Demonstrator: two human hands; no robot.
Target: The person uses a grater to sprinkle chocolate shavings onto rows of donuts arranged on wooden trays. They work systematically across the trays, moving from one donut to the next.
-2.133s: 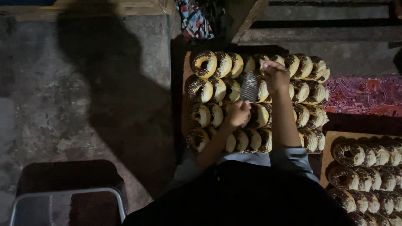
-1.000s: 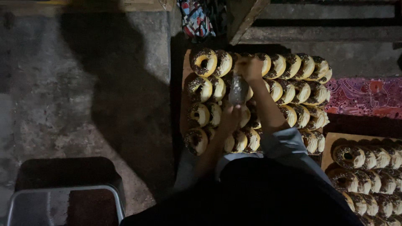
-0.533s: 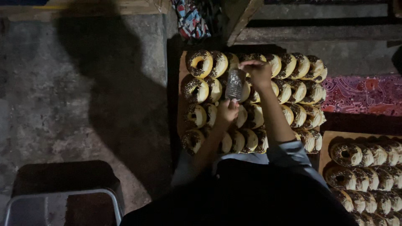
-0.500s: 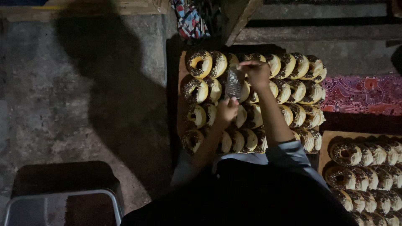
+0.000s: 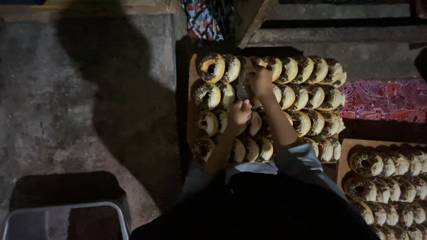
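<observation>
Rows of yellow-glazed doughnuts with dark sprinkles (image 5: 209, 67) lean against one another on a wooden board (image 5: 191, 71) on the ground. My right hand (image 5: 260, 79) grips a small clear bag or container (image 5: 243, 89) over the upper rows. My left hand (image 5: 239, 114) rests just below it on the doughnuts in the third row, fingers curled on one of them. My dark clothing hides the board's near edge.
A second board of similar doughnuts (image 5: 391, 178) lies at the lower right. A red patterned cloth (image 5: 382, 100) is to the right, a metal tray (image 5: 66, 220) at the lower left, a patterned fabric bundle (image 5: 202, 20) and a wooden beam (image 5: 255, 20) beyond the board. Concrete floor (image 5: 89, 89) lies left.
My right hand with the clear container has moved left from the right part of the top rows to the middle. My left hand has stayed on the third row.
</observation>
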